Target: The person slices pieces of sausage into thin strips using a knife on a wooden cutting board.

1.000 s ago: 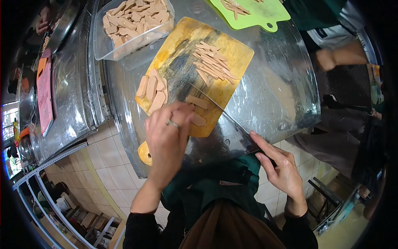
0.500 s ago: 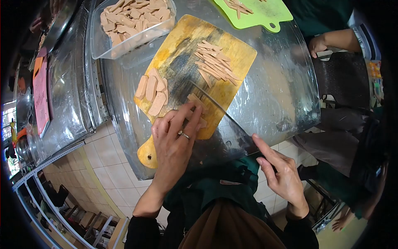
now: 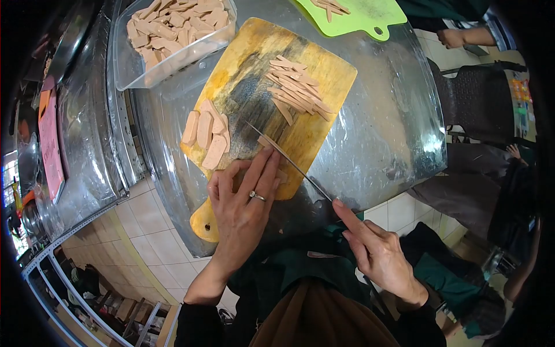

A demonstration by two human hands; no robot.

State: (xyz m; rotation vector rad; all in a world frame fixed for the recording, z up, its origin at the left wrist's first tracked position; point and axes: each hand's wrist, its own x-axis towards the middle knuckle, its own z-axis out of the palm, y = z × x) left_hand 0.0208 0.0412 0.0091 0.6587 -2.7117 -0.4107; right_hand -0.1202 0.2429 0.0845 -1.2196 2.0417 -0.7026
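Note:
My right hand (image 3: 377, 250) grips a long-bladed knife (image 3: 300, 175), its index finger stretched along the blade's near end; the handle is hidden in my palm. The blade slants across the wooden cutting board (image 3: 324, 69), right beside my left fingertips. With bent fingers, my left hand (image 3: 241, 202) presses pinkish sausage slices (image 3: 267, 141) against the board, mostly covering them. A small pile of thick sausage slices (image 3: 204, 130) lies to the left. Farther up the board is a heap of thin sausage strips (image 3: 295, 87).
A clear plastic tub (image 3: 173, 70) full of sausage slices stands at the upper left of the metal table (image 3: 399, 127). At the far edge lies a green cutting board (image 3: 361, 14) with a few strips. Another person's hand (image 3: 454, 38) appears upper right, near a dark chair (image 3: 483, 95).
The knife and my right hand have moved left, bringing the blade up against my left fingertips. My left hand stays on the slices. The other person's hand at upper right has moved up.

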